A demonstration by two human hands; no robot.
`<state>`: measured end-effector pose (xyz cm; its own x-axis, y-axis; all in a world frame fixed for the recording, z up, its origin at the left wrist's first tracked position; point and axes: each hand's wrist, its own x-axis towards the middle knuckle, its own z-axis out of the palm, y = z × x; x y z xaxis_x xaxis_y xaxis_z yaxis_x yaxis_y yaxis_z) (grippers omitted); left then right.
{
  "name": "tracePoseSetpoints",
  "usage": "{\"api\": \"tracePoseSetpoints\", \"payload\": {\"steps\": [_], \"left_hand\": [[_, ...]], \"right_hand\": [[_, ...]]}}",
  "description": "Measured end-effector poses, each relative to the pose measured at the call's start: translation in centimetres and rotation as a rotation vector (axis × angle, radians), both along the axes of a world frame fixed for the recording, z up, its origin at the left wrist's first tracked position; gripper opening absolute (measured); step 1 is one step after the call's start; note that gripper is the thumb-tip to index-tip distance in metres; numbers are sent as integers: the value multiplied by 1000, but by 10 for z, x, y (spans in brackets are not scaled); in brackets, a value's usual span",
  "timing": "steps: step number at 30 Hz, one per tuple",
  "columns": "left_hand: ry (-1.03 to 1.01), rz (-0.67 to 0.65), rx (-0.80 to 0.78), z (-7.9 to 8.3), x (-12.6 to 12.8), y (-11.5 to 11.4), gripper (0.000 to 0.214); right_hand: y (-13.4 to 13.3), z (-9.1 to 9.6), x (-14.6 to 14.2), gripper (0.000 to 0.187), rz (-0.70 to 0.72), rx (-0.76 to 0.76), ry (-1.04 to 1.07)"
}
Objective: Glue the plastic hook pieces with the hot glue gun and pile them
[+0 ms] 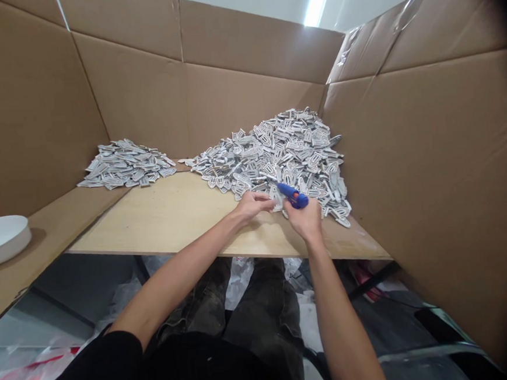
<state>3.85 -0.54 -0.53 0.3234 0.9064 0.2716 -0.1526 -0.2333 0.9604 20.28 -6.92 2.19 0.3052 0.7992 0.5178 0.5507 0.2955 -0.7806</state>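
My right hand (305,218) is closed around a blue glue gun (292,194), its nozzle pointing left toward a small grey-white flat piece (275,199). My left hand (251,203) pinches that piece at the near edge of a big pile of similar grey-white pieces (277,153). Both hands rest over the light wooden board (172,214).
A smaller pile of the same pieces (124,164) lies at the back left. A white bowl (0,238) sits on the cardboard ledge at the left. Tall cardboard walls (431,158) enclose the board on three sides. My legs and plastic wrap show below the board.
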Motion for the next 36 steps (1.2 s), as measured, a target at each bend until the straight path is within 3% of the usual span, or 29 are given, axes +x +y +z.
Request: {"api": "tracePoseSetpoints", "payload": {"steps": [2,4,8,10,15,17,21,24,26,30,33,36], "left_hand": [[-15,-63,40,0,-1,0,34],[7,-75,68,-1,-1,0,35],[49,29,81,-1,-2,0,31],[17,22,62,0,-3,0,30],[-99,-87,20,9,-9,-1,33],[-219,-87,-28,18,-17,1,31],[-605,138,-122,36,-38,12,26],[-668,280,-136,37,-43,16,31],[-553,233,-123,30,-36,14,29],[-313,-17,-108,14,-13,6,24],[-310,-167,-92,11,-4,1,29],[-320,-207,-43,12,-5,-1,34]], "right_hand": [[1,-2,3,21,-141,13,-114],[2,-3,5,21,-147,-7,-105],[1,1,4,26,131,-59,137],[0,3,3,27,181,-59,170],[0,0,9,22,-153,-40,-130],[1,-1,12,21,-216,-43,-163],[3,-1,16,21,-214,-1,-47],[6,0,13,18,-148,22,143],[7,0,7,18,-77,18,268],[8,-1,-4,26,92,24,360],[5,-4,-4,23,-45,105,185],[3,-6,0,20,-216,150,40]]}}
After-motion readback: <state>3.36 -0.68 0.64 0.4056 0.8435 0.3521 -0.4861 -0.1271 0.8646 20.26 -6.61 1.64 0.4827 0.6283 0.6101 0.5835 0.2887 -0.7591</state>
